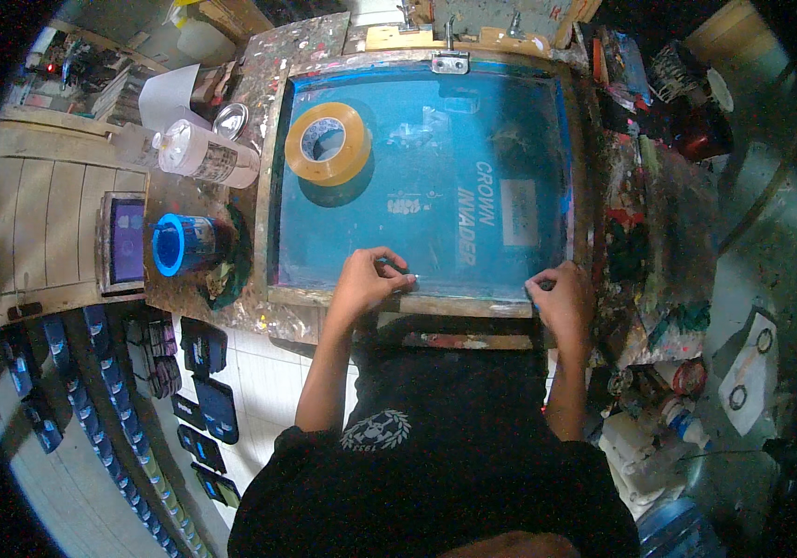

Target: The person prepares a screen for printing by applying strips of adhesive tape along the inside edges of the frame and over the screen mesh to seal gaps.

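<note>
A teal screen-printing screen (pixel 342 232) in a worn wooden frame lies in front of me, with pale lettering and small patches showing on its mesh. Over its near edge, my left hand (pixel 372 281) is closed in a pinch, a tiny whitish bit at the fingertips. My right hand (pixel 563 296) pinches too, at the near right corner of the frame. What either hand holds is too small or too clear to make out. A large roll of yellowish tape (pixel 354 141) rests on the screen's far left part.
A metal hinge clamp (pixel 450 62) grips the frame's far side. On the left stand a pinkish-white plastic bottle (pixel 196 153) and a blue-rimmed tub (pixel 170 245). Paint-stained board (pixel 668 279) lies to the right. Several dark printed pieces (pixel 217 409) lie at lower left.
</note>
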Available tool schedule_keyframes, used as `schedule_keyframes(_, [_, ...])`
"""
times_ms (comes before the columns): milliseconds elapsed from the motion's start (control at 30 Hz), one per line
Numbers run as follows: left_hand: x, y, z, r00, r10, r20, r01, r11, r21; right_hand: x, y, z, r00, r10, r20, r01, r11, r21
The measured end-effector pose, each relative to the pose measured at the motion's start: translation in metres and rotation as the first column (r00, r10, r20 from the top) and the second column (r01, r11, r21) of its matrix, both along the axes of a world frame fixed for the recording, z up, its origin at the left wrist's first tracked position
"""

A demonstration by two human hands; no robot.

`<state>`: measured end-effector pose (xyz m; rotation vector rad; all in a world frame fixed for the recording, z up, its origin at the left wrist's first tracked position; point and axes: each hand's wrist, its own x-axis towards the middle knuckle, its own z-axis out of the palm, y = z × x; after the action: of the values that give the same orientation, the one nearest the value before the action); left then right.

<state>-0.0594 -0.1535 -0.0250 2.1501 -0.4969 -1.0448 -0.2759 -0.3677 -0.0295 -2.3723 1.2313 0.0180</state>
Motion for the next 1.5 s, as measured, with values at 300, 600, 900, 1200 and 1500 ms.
schedule_keyframes(300, [0.001,-0.002,-0.004,1.0,0.02,0.0,-0.02,0.999,-0.028,0.001,0.001,-0.002,1.0,-0.002,-0.022,0.002,1.0,-0.01])
schedule_keyframes(600, [0.001,-0.006,-0.008,0.99,-0.038,0.133,0.027,0.996,0.081,0.002,0.002,-0.002,0.997,0.056,-0.046,-0.06,0.994,-0.094])
schedule_keyframes(900, [0.018,-0.006,0.006,0.674,-0.537,0.508,0.395,0.843,0.365,0.015,-0.032,0.014,0.886,0.439,-0.149,-0.443,0.897,0.005])
schedule_keyframes(1200, [0.027,-0.021,0.013,0.586,-0.623,0.519,0.595,0.765,0.246,0.029,-0.043,0.017,0.717,0.678,-0.164,-0.686,0.727,0.007])
schedule_keyframes(1500, [-0.026,-0.033,0.012,0.572,-0.693,0.44,0.777,0.63,-0.018,0.025,0.001,0.019,0.687,0.722,0.088,-0.727,0.679,0.106])
